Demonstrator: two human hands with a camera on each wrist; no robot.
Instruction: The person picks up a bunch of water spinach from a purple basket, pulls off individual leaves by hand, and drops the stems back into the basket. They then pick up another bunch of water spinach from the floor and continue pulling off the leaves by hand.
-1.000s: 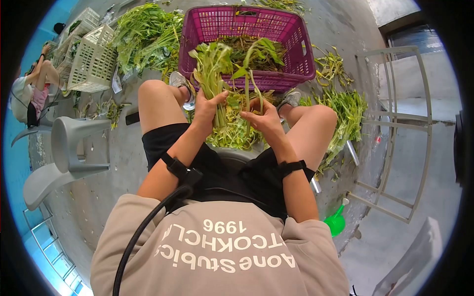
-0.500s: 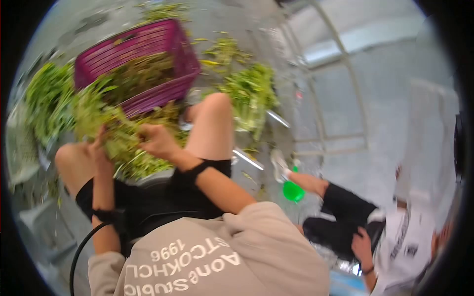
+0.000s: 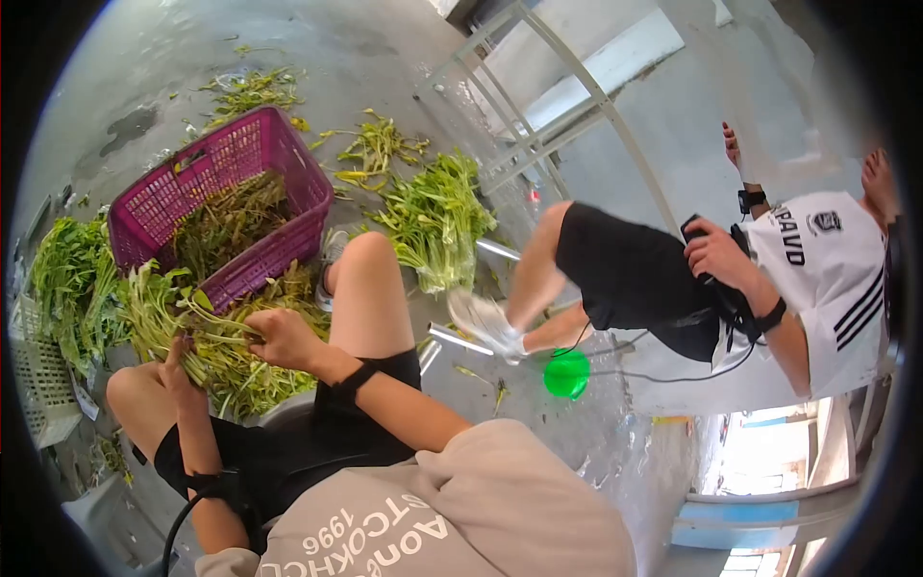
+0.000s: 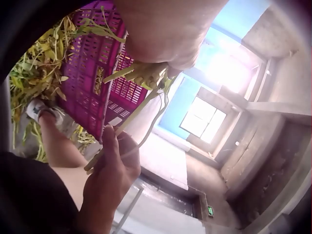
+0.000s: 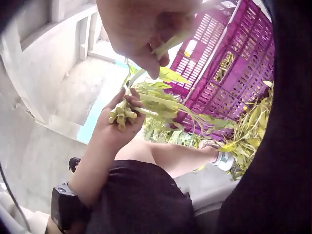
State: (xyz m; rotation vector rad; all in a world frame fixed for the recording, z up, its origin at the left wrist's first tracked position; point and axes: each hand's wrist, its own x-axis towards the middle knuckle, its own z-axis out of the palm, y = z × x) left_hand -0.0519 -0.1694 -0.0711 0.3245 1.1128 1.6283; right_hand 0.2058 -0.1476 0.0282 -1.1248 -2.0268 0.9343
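Observation:
My left hand (image 3: pixel 180 370) grips a bunch of leafy green stems (image 3: pixel 154 322). The cut ends of that bunch (image 5: pixel 122 116) poke out of the fist in the right wrist view. To its right, my right hand (image 3: pixel 290 340) pinches a single long stem (image 3: pixel 226 335) between thumb and fingers. The same stem (image 4: pixel 127 122) slants from the right hand (image 4: pixel 113 168) up toward the bunch in the left wrist view. Beneath both hands lies a heap of loose yellowish-green leaves and stems (image 3: pixel 255 380), between the knees.
A purple crate (image 3: pixel 258 279) holding wilted greens stands past the knees. Green bunches (image 3: pixel 437 221) lie right of it, others (image 3: pixel 72 279) left, beside a white crate (image 3: pixel 43 385). Another person (image 3: pixel 644 260) is at the right, near a green round object (image 3: pixel 567 373) and a metal frame (image 3: pixel 586 106).
The head view has swung right, bringing the other person into sight; that person's leg has moved left across the floor. My left hand still holds the bunch, my right hand a stem.

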